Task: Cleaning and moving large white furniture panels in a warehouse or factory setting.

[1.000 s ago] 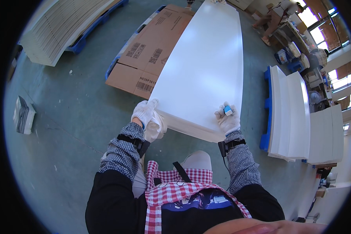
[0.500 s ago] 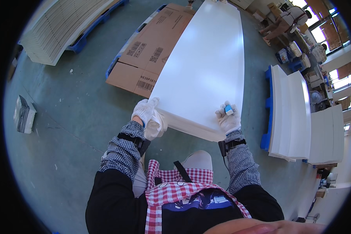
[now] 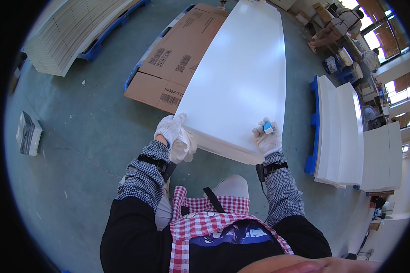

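Observation:
A long, glossy white panel (image 3: 237,77) stretches away in front of me. My left hand (image 3: 169,127), in a white knit glove, is closed at the panel's near left corner. A bunched white cloth (image 3: 183,146) hangs from that hand beside the panel's end; part of the grip is hidden. On the panel's near right part rests my right hand (image 3: 268,139), also gloved. Its fingers curl around a small blue-and-white block (image 3: 269,128), eraser-like in shape.
Left of the panel lies a flat brown carton (image 3: 168,59) on a blue pallet. Stacked white panels (image 3: 73,32) stand far left, more stacked panels (image 3: 339,132) at right. A wrapped bundle (image 3: 28,133) sits on the floor. Another person (image 3: 341,25) bends at the back right.
My hands stay almost where they were, with the panel shifted very slightly to the right. The person at the back right has bent slightly.

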Demonstrator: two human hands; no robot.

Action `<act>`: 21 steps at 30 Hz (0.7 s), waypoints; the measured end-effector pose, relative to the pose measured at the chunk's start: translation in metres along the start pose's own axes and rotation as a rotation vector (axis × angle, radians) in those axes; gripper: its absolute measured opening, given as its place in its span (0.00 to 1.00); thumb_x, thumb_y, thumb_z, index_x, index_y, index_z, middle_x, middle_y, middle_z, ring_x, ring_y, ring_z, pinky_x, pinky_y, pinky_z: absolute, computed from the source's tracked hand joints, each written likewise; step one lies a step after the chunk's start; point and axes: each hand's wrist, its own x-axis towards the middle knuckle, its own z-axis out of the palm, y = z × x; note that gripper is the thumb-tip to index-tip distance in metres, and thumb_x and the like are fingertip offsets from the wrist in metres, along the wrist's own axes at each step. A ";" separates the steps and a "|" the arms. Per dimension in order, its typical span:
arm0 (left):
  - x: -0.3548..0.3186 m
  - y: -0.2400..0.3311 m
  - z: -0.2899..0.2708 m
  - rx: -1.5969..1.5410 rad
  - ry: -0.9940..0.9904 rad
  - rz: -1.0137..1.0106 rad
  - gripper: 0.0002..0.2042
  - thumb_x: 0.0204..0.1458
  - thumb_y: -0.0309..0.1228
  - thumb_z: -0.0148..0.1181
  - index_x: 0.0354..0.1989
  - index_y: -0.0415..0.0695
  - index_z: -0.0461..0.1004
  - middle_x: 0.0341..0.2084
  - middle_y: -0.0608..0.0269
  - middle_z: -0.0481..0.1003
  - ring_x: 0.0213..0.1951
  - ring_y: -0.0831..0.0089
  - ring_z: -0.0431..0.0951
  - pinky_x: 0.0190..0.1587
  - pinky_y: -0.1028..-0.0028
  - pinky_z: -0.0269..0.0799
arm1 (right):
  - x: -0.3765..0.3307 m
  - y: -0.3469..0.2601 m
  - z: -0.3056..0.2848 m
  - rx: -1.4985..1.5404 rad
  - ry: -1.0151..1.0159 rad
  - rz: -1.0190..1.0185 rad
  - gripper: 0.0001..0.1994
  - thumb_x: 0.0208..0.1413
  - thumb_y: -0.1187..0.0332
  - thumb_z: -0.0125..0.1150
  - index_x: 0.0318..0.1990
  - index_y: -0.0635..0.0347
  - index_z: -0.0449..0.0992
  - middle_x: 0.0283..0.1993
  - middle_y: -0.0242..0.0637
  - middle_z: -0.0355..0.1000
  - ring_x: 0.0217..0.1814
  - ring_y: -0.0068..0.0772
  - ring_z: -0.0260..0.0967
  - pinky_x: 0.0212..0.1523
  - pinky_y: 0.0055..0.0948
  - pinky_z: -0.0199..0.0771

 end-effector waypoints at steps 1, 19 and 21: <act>0.000 0.001 0.000 0.020 0.008 -0.003 0.29 0.58 0.53 0.53 0.47 0.33 0.76 0.44 0.44 0.78 0.49 0.52 0.76 0.52 0.63 0.69 | 0.000 0.000 0.000 0.000 0.000 0.000 0.16 0.67 0.55 0.46 0.46 0.58 0.74 0.38 0.39 0.73 0.36 0.36 0.75 0.47 0.45 0.79; -0.002 0.006 -0.001 -0.021 -0.008 0.003 0.29 0.58 0.54 0.52 0.45 0.34 0.76 0.42 0.44 0.78 0.48 0.51 0.76 0.51 0.63 0.69 | 0.001 -0.001 -0.001 -0.012 0.041 -0.009 0.17 0.68 0.54 0.45 0.45 0.56 0.74 0.38 0.40 0.73 0.36 0.36 0.75 0.47 0.45 0.80; -0.007 0.011 -0.003 -0.037 -0.019 -0.001 0.29 0.58 0.54 0.52 0.46 0.34 0.76 0.42 0.44 0.78 0.49 0.51 0.76 0.51 0.63 0.69 | 0.000 -0.001 0.000 -0.027 0.044 -0.012 0.17 0.68 0.54 0.45 0.45 0.57 0.74 0.38 0.40 0.74 0.36 0.36 0.76 0.47 0.45 0.80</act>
